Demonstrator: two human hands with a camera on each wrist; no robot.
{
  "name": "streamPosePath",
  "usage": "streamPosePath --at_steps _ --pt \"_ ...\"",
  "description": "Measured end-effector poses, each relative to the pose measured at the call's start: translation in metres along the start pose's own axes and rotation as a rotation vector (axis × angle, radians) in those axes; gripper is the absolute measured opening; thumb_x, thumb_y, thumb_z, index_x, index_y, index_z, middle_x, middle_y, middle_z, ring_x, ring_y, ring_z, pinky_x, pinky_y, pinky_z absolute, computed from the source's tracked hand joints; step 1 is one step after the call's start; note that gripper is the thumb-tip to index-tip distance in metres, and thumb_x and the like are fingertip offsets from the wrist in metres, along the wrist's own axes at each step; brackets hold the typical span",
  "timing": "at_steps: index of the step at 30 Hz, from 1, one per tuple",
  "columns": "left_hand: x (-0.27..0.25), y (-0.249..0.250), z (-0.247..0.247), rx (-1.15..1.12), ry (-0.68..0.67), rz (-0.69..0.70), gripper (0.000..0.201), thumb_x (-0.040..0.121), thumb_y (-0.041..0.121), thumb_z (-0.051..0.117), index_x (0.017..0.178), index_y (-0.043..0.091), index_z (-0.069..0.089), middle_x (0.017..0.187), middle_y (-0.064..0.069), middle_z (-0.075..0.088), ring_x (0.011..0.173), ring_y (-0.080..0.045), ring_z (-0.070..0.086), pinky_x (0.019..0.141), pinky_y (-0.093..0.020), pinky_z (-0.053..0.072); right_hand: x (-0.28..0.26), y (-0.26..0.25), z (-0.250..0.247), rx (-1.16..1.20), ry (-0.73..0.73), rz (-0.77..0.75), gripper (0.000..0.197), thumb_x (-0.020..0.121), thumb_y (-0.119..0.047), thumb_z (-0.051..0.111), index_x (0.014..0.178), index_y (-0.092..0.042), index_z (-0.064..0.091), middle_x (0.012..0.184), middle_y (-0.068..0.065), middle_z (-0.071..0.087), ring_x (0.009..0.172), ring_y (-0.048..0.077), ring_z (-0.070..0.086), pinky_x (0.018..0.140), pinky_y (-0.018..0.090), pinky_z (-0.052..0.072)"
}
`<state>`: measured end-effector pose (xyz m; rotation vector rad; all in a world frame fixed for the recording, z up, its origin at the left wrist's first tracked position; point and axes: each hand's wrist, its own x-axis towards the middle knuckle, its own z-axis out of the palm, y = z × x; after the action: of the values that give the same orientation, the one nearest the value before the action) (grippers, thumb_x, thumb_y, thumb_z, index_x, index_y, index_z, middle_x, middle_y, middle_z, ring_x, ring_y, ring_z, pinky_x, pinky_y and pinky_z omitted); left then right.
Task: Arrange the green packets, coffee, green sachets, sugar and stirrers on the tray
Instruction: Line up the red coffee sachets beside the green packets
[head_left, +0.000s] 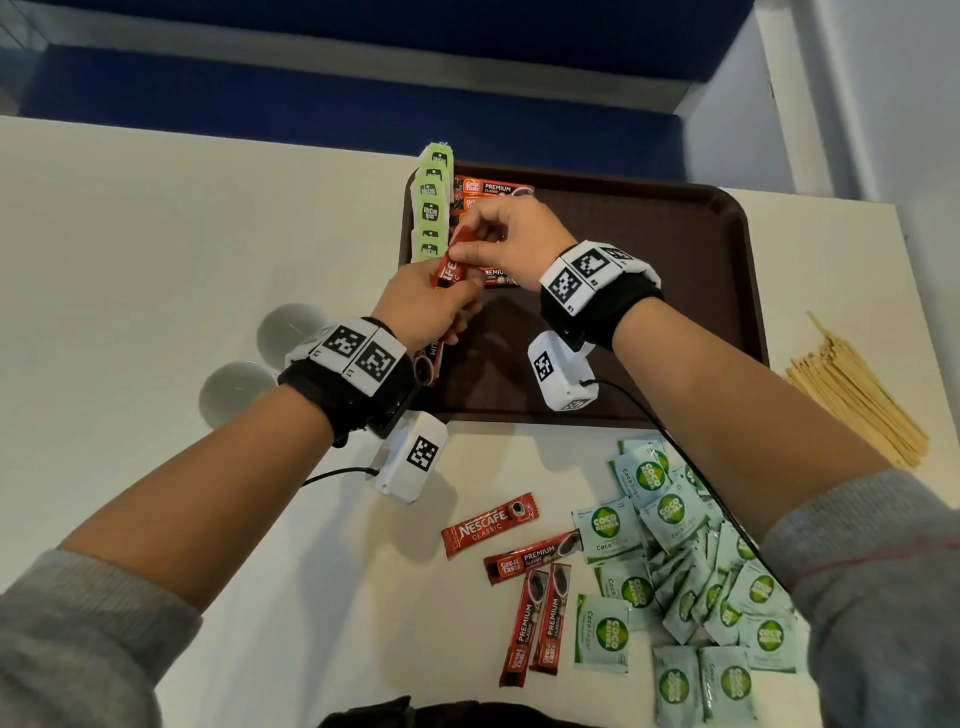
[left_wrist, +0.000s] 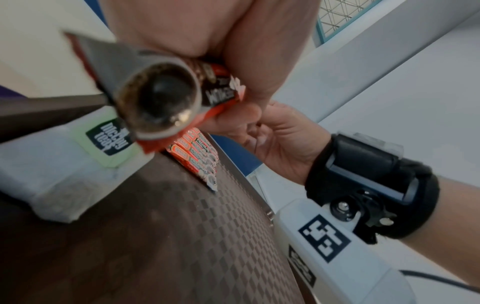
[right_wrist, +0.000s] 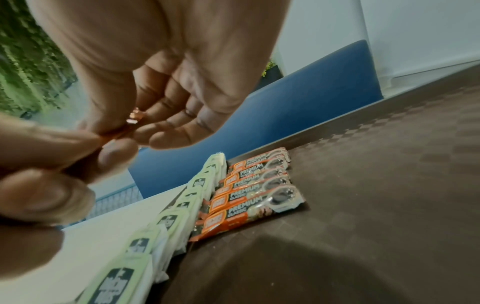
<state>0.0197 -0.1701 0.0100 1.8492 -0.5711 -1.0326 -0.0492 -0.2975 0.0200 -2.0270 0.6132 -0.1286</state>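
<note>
A brown tray carries a row of green packets along its left edge and a row of coffee sticks beside them. My left hand grips a bundle of red coffee sticks above the tray's left side; their printed ends fill the left wrist view. My right hand pinches the top end of one stick in that bundle. The rows also show in the right wrist view: coffee sticks, green packets.
On the white table in front of the tray lie several loose coffee sticks and a heap of green sugar sachets. Wooden stirrers lie right of the tray. Two white cups stand at the left.
</note>
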Motion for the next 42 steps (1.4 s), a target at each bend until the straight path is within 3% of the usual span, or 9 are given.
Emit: streamPosePath --at_steps 4,8,14,17,20,25,30,36,42 --pt "0.0 -0.002 -0.003 0.011 0.046 0.002 0.025 0.091 0.027 0.061 0.109 0.01 0.062 0.081 -0.003 0.064 0.049 -0.007 0.054 0.041 -0.016 0.042 -0.004 0.01 -0.01 -0.002 0.116 0.027 0.02 0.082 -0.015 0.07 0.08 -0.031 0.057 0.088 -0.005 0.065 0.08 0.006 0.06 0.081 0.03 0.054" --pt "0.002 -0.003 -0.007 0.008 0.122 -0.005 0.024 0.093 0.029 0.059 0.11 0.011 0.06 0.082 0.001 0.065 0.052 -0.006 0.055 0.041 -0.014 0.044 -0.011 0.02 -0.022 0.044 0.148 0.09 0.023 0.084 -0.017 0.067 0.088 -0.038 0.06 0.103 -0.001 0.065 0.097 0.014 0.062 0.085 0.039 0.055" --pt "0.004 -0.001 -0.006 0.001 0.174 0.02 0.018 0.093 0.025 0.059 0.105 0.011 0.062 0.076 0.002 0.063 0.037 0.002 0.051 0.041 -0.011 0.044 -0.019 0.034 -0.026 -0.07 0.023 0.183 0.016 0.077 -0.014 0.075 0.084 -0.026 0.069 0.093 -0.001 0.068 0.088 0.014 0.062 0.091 0.036 0.052" --pt "0.005 -0.004 -0.007 0.054 0.203 0.018 0.019 0.092 0.026 0.06 0.107 0.015 0.065 0.081 0.003 0.064 0.04 -0.001 0.052 0.045 -0.015 0.046 -0.021 0.042 -0.024 -0.108 0.03 0.254 0.017 0.077 -0.014 0.076 0.086 -0.026 0.069 0.094 0.001 0.069 0.085 0.01 0.061 0.09 0.031 0.051" --pt "0.007 -0.005 -0.01 0.076 0.219 0.021 0.021 0.092 0.025 0.059 0.109 0.016 0.065 0.08 0.004 0.06 0.048 -0.004 0.052 0.049 -0.017 0.044 -0.023 0.048 -0.023 -0.188 -0.01 0.33 0.015 0.079 -0.013 0.074 0.089 -0.023 0.069 0.083 -0.006 0.066 0.078 0.004 0.06 0.085 0.022 0.047" --pt "0.01 -0.006 -0.012 0.069 0.221 0.018 0.02 0.091 0.026 0.06 0.108 0.016 0.065 0.09 0.001 0.061 0.057 -0.007 0.052 0.065 -0.027 0.049 -0.019 0.047 -0.016 -0.306 -0.072 0.396 0.018 0.081 -0.012 0.072 0.098 -0.017 0.07 0.09 -0.001 0.066 0.087 0.009 0.06 0.087 0.021 0.045" --pt "0.011 -0.008 -0.01 0.041 0.211 -0.003 0.02 0.091 0.026 0.06 0.107 0.016 0.064 0.091 -0.001 0.063 0.053 -0.008 0.053 0.054 -0.021 0.045 -0.011 0.047 -0.007 -0.383 -0.056 0.383 0.016 0.081 -0.014 0.072 0.097 -0.014 0.069 0.086 -0.003 0.062 0.083 0.009 0.057 0.085 0.022 0.047" --pt "0.012 -0.009 -0.011 0.03 0.215 -0.013 0.022 0.091 0.027 0.06 0.109 0.014 0.064 0.098 -0.004 0.065 0.054 -0.008 0.052 0.057 -0.022 0.046 -0.007 0.053 0.001 -0.465 0.074 0.3 0.017 0.075 -0.016 0.078 0.087 -0.015 0.067 0.087 -0.006 0.052 0.082 0.01 0.052 0.078 0.024 0.044" --pt "0.011 -0.007 -0.009 0.038 0.193 -0.02 0.016 0.092 0.027 0.059 0.104 0.016 0.062 0.092 -0.002 0.064 0.048 -0.006 0.049 0.044 -0.017 0.04 -0.003 0.048 0.007 -0.545 -0.034 0.166 0.026 0.075 -0.026 0.076 0.099 -0.021 0.067 0.103 -0.002 0.051 0.096 0.015 0.051 0.087 0.029 0.044"
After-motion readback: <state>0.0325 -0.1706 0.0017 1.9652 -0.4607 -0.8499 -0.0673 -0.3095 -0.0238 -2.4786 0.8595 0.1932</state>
